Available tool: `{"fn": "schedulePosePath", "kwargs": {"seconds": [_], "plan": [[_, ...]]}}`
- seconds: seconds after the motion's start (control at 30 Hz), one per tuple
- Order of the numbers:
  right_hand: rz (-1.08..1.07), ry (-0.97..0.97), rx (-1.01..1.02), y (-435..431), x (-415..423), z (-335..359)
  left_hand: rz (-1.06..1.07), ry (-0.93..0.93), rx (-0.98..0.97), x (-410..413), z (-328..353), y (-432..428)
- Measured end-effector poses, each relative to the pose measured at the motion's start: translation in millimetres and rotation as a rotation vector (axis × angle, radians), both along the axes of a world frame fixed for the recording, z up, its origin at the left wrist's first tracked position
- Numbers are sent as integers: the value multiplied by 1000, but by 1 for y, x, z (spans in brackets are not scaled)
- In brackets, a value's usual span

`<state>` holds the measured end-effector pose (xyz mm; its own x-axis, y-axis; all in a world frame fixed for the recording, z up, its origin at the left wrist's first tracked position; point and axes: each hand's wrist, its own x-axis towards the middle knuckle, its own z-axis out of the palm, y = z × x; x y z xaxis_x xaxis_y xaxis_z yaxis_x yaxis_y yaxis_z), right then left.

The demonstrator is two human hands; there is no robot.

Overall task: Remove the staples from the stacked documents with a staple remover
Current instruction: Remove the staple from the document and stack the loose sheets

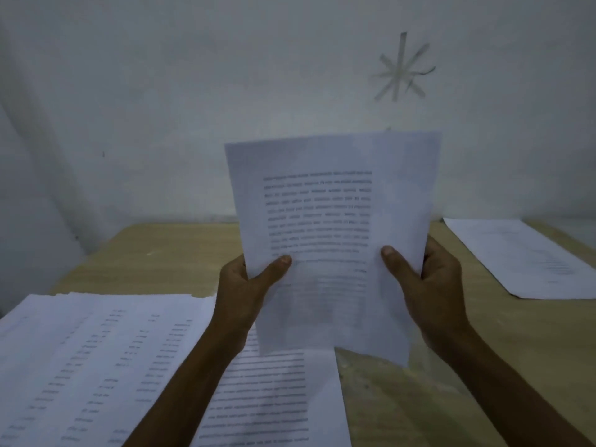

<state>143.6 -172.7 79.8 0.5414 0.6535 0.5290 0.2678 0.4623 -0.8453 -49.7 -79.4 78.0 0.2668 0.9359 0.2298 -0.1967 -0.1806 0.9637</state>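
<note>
I hold a printed white document (332, 221) upright above the wooden table (167, 253), its text facing me. My left hand (248, 285) grips its lower left edge, thumb on the front. My right hand (425, 285) grips the lower right edge the same way. A stack of printed papers (90, 359) lies on the table at the left. Another printed sheet (274, 401) lies flat under my forearms. No staple remover and no staple is visible in this view.
A further white sheet (522, 259) lies at the table's right side. A pale wall (193, 108) stands just behind the table, with crossed tape strips (401, 71) stuck on it. Bare wood shows at the far left and near right.
</note>
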Motion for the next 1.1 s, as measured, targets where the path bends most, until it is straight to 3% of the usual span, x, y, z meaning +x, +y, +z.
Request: {"fn": "schedulePosePath", "kwargs": {"seconds": [0.13, 0.23, 0.7, 0.9, 1.1], "plan": [[24, 64, -45, -6, 0, -14, -40, 35, -89, -5, -12, -7], [25, 96, -40, -6, -2, -9, -43, 43, -45, -3, -2, -7], [-1, 64, -186, -8, 3, -26, -13, 143, -207, 4, -25, -12], [131, 90, -478, -12, 26, -10, -323, 139, -344, -13, -15, -10], [268, 205, -717, -21, 19, -41, -206, 82, -450, -11, -37, 11]]}}
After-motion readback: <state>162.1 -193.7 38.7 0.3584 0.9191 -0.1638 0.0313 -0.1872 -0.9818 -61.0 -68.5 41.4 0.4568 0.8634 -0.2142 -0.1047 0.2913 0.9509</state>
